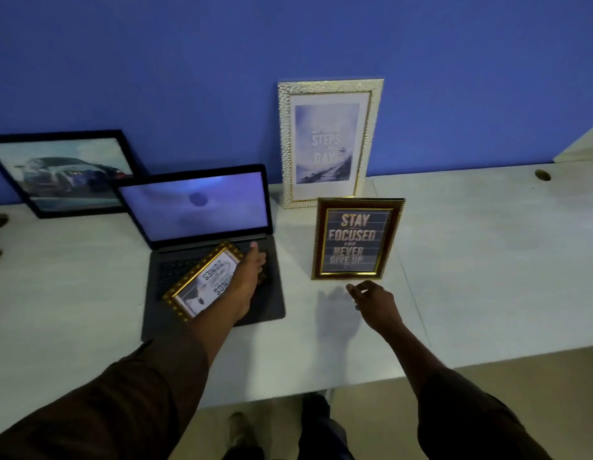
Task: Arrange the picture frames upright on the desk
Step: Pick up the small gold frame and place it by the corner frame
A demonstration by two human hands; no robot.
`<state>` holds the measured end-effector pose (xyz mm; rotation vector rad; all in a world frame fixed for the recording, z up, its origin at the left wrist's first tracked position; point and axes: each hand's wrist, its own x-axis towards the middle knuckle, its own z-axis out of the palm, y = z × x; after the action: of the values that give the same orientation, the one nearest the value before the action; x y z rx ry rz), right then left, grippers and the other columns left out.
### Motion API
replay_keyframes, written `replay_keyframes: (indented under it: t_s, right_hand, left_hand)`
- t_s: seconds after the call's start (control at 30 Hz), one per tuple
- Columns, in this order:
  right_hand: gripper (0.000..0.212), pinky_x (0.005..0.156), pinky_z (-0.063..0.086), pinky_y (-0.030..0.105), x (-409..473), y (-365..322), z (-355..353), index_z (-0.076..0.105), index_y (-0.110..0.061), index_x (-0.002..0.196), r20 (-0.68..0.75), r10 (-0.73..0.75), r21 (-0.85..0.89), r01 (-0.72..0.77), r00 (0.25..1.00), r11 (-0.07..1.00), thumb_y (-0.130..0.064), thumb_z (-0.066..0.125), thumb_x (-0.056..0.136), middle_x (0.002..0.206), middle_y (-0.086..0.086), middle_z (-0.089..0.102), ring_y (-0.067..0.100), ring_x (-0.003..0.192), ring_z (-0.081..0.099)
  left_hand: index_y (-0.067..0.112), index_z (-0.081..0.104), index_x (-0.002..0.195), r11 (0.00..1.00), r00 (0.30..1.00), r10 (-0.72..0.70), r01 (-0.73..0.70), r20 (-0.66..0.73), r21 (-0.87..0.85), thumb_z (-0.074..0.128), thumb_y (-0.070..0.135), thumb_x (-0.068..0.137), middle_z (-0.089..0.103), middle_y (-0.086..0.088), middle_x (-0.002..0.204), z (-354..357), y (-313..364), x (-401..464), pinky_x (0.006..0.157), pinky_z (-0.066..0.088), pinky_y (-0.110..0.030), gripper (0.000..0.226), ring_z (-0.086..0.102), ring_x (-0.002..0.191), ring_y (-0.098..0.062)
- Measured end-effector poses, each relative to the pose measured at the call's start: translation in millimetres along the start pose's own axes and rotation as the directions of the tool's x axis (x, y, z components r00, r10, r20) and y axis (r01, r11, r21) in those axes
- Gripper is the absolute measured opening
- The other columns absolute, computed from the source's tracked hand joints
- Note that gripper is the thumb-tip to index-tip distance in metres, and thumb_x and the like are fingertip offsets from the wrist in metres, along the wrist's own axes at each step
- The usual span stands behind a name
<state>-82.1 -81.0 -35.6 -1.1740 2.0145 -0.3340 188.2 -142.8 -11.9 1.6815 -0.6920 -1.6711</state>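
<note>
Frames stand along the worktop (471,260): a black frame (59,174) and a white frame (328,142) lean on the wall at the back edge, a brown frame (354,239) stands upright nearer the front. The left hand (247,277) grips a gold frame (203,280) over the laptop (212,247). The right hand (374,302) hovers just before the brown frame, fingers loosely apart, touching nothing.

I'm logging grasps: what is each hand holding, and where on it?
Left hand grips the gold frame by its right edge, above the laptop. Right hand holds nothing.
</note>
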Motion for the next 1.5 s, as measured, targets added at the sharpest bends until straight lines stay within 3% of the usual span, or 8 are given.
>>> replay_keyframes:
  t_s: [0.2, 0.33, 0.47, 0.77, 1.0, 1.17, 1.33, 1.5]
  right_hand:
    - [0.045, 0.091, 0.056, 0.041, -44, -58, 79, 0.066, -0.024, 0.100, 0.104, -0.102, 0.009, 0.101, 0.989, 0.995, -0.066, 0.053, 0.088, 0.103, 0.004, 0.076, 0.024, 0.093, 0.073]
    - [0.041, 0.089, 0.056, 0.039, -79, -110, 115, 0.064, -0.016, 0.114, 0.189, -0.168, -0.017, 0.174, 0.968, 0.985, -0.050, 0.054, 0.095, 0.109, 0.007, 0.072, 0.025, 0.097, 0.070]
    - [0.035, 0.090, 0.054, 0.041, -84, -140, 135, 0.062, -0.007, 0.114, 0.238, -0.241, -0.062, 0.262, 0.941, 0.963, -0.037, 0.048, 0.102, 0.111, 0.013, 0.069, 0.029, 0.100, 0.068]
    - [0.012, 0.090, 0.058, 0.051, -47, -143, 179, 0.062, -0.026, 0.089, 0.320, -0.047, 0.271, -0.044, 0.946, 0.962, -0.037, 0.061, 0.093, 0.101, 0.009, 0.074, 0.027, 0.089, 0.073]
    - [0.049, 0.086, 0.059, 0.054, 2, -105, 221, 0.056, -0.034, 0.120, 0.318, -0.165, 0.445, 0.006, 0.934, 0.896, -0.054, 0.073, 0.078, 0.111, -0.007, 0.073, 0.017, 0.101, 0.071]
    - [0.035, 0.086, 0.057, 0.036, -17, -159, 194, 0.049, -0.020, 0.125, 0.239, -0.245, 0.525, 0.087, 0.939, 0.847, -0.023, 0.065, 0.094, 0.116, -0.004, 0.070, 0.015, 0.105, 0.069]
    - [0.018, 0.087, 0.060, 0.047, -10, -198, 185, 0.061, -0.018, 0.115, 0.312, -0.449, 0.413, 0.306, 0.837, 0.858, -0.021, 0.058, 0.097, 0.108, 0.002, 0.076, 0.019, 0.097, 0.074]
    - [0.019, 0.083, 0.061, 0.043, -24, -265, 167, 0.066, -0.019, 0.115, 0.433, -0.604, 0.460, 0.413, 0.669, 0.786, -0.025, 0.057, 0.099, 0.106, 0.003, 0.077, 0.018, 0.094, 0.075]
  left_hand:
    - [0.017, 0.067, 0.116, 0.995, 0.993, -0.035, 0.046, -0.113, 0.092, 0.046, 0.054, 0.100, 0.071, -0.009, 0.112, -102, -27, -44, 0.071, 0.049, -0.020, 0.045, 0.061, 0.087, -0.014]
    - [0.028, 0.065, 0.125, 0.975, 0.993, -0.040, 0.063, -0.112, 0.214, 0.052, 0.056, 0.096, 0.070, -0.008, 0.121, -163, -37, -52, 0.083, 0.056, -0.035, 0.042, 0.068, 0.099, -0.025]
    - [0.023, 0.066, 0.125, 0.893, 0.983, 0.041, 0.044, -0.179, 0.448, 0.053, 0.078, 0.077, 0.071, -0.005, 0.120, -193, -44, -38, 0.078, 0.053, -0.032, 0.074, 0.068, 0.099, -0.022]
    - [0.021, 0.055, 0.131, 0.642, 0.954, 0.203, 0.041, -0.221, 0.766, 0.050, 0.076, 0.084, 0.064, -0.006, 0.132, -207, -40, 18, 0.097, 0.054, -0.050, 0.072, 0.062, 0.116, -0.031]
    - [0.023, 0.065, 0.118, 0.732, 0.973, 0.029, 0.136, -0.229, 0.667, 0.062, 0.059, 0.080, 0.069, -0.005, 0.114, -188, -44, 44, 0.082, 0.058, -0.039, 0.053, 0.069, 0.097, -0.024]
    - [0.027, 0.068, 0.115, 0.888, 0.975, -0.101, 0.178, -0.197, 0.425, 0.067, 0.051, 0.085, 0.077, -0.001, 0.104, -187, -44, 34, 0.087, 0.057, -0.037, 0.039, 0.073, 0.089, -0.018]
    - [0.019, 0.047, 0.141, 0.920, 0.933, 0.000, 0.140, -0.359, 0.366, 0.051, 0.055, 0.097, 0.064, -0.010, 0.135, -207, -18, 4, 0.093, 0.049, -0.036, 0.057, 0.064, 0.114, -0.030]
    - [0.016, 0.047, 0.144, 0.929, 0.832, 0.236, -0.041, -0.502, 0.368, 0.048, 0.046, 0.102, 0.062, -0.010, 0.134, -252, 37, -40, 0.089, 0.039, -0.028, 0.052, 0.056, 0.109, -0.019]
